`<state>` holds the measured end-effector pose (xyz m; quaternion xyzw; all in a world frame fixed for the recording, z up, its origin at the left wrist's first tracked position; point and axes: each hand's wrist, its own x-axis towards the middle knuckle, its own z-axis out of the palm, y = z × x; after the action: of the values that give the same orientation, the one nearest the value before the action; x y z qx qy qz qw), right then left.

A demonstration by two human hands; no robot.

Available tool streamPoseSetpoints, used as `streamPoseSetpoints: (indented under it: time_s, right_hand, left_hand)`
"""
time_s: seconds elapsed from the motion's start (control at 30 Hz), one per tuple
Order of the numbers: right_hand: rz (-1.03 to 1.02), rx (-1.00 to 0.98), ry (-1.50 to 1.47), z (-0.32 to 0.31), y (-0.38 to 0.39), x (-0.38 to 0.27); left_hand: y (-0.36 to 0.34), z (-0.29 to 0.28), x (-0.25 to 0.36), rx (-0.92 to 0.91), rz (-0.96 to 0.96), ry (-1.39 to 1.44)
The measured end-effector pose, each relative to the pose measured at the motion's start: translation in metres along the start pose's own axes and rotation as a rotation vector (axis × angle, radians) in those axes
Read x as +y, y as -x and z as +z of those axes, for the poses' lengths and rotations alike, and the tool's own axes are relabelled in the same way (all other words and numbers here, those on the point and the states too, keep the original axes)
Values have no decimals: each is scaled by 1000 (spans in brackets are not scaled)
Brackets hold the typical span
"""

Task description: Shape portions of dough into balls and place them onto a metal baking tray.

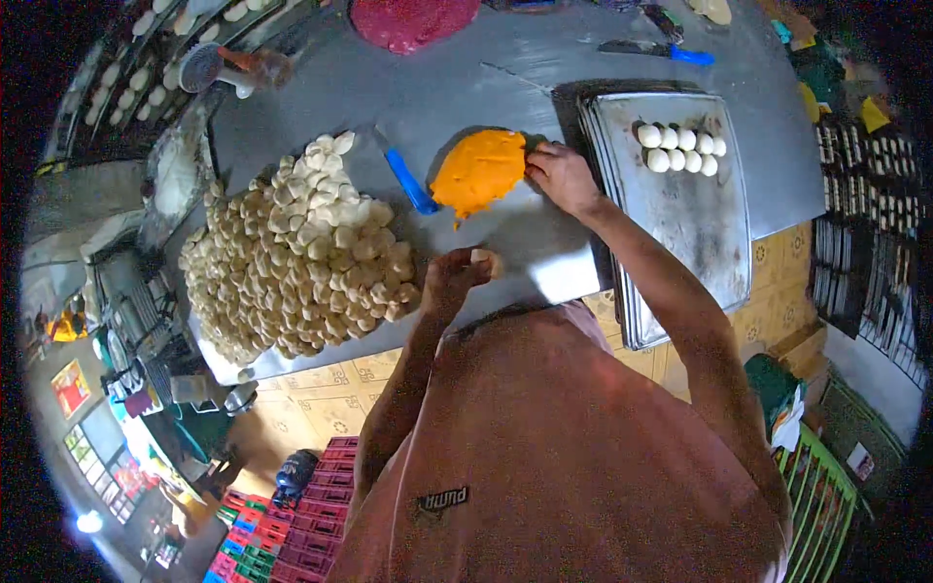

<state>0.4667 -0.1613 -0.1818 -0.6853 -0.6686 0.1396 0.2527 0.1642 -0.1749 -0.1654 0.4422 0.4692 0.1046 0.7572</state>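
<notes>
Our left hand (455, 277) is curled closed around a small pale piece of dough (483, 257), held just above the grey metal tabletop (457, 83) near its front edge. Our right hand (559, 175) reaches forward with its fingers pinched onto the right edge of the flat orange mass of filling (479, 172), which lies on the tabletop between the two hands; how much it has hold of we cannot tell.

To do this well, we judge that the right hand should pinch off only a small, even bit of the orange mass, pulling from the edge so the rest stays put, while the left keeps its dough piece cupped and ready without squashing it.

Just left of the orange mass lies a blue-handled scraper (408, 180), close enough to be knocked by a wrist. Further left a large heap of pale cut dough pieces (301, 257) covers the tabletop, touching nothing we hold. To the right sits a stack of worn rectangular metal baking trays (680, 223), the top one carrying a few smooth white dough balls (680, 149) in two short rows at its far end. At the far edge we see a flat dark red mass (408, 21) and a blue-handled knife (656, 51), both well apart from our hands.
</notes>
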Motion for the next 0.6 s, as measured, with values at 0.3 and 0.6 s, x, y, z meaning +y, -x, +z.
streamPoseSetpoints:
  time_s: [0.3, 0.6]
  right_hand:
    - [728, -439, -1227, -3, 87, -75]
    - [725, -62, -927, 43, 115, -126]
  left_hand:
    - [-12, 20, -10, 81, 93, -190]
    - [-1, -44, 25, 317, 286, -17]
